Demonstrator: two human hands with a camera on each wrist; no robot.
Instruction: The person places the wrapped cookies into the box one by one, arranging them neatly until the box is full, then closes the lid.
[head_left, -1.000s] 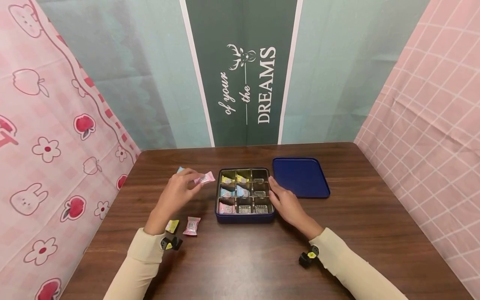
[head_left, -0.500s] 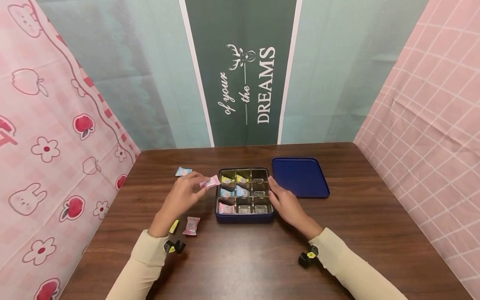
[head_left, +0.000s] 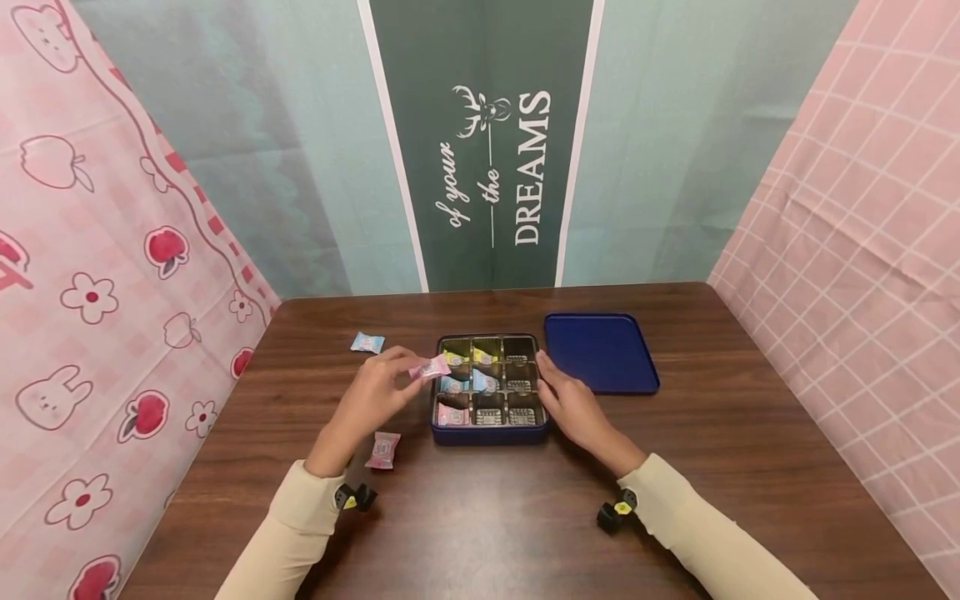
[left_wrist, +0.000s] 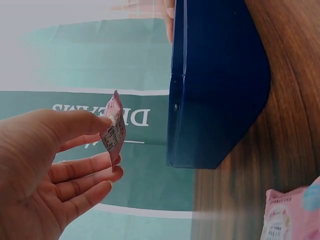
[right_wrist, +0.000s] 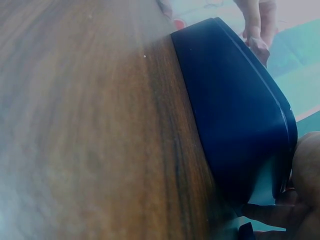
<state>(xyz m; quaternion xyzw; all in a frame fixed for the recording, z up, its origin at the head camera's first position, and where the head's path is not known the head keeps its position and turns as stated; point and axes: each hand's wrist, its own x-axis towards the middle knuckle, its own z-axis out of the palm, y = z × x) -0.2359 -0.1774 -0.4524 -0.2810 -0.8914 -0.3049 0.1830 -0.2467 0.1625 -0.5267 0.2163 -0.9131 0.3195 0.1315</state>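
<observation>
My left hand [head_left: 372, 392] pinches a pink wrapped candy [head_left: 430, 367] between thumb and fingers, over the left edge of a dark blue tin [head_left: 491, 435]. The left wrist view shows this candy [left_wrist: 115, 127] edge-on, apart from the tin's wall [left_wrist: 217, 90]. Yellow candies [head_left: 483, 357] lie in the tin's back row, blue ones [head_left: 484, 382] in the middle row and a pink one [head_left: 453, 415] at front left. My right hand [head_left: 573, 407] rests against the tin's right side, its fingers fairly straight. In the right wrist view, the fingers [right_wrist: 272, 215] touch the tin near its corner.
A blue lid [head_left: 602, 353] lies right of the tin on the brown wooden table [head_left: 480, 517]. One blue candy [head_left: 367, 342] lies behind my left hand, and a pink candy [head_left: 383, 450] lies in front of the tin's left side. Curtains stand around the table.
My left hand has moved right with the pink candy, from beside the tin to over its left edge. The forearm now hides a yellow candy. My right hand stays at the tin.
</observation>
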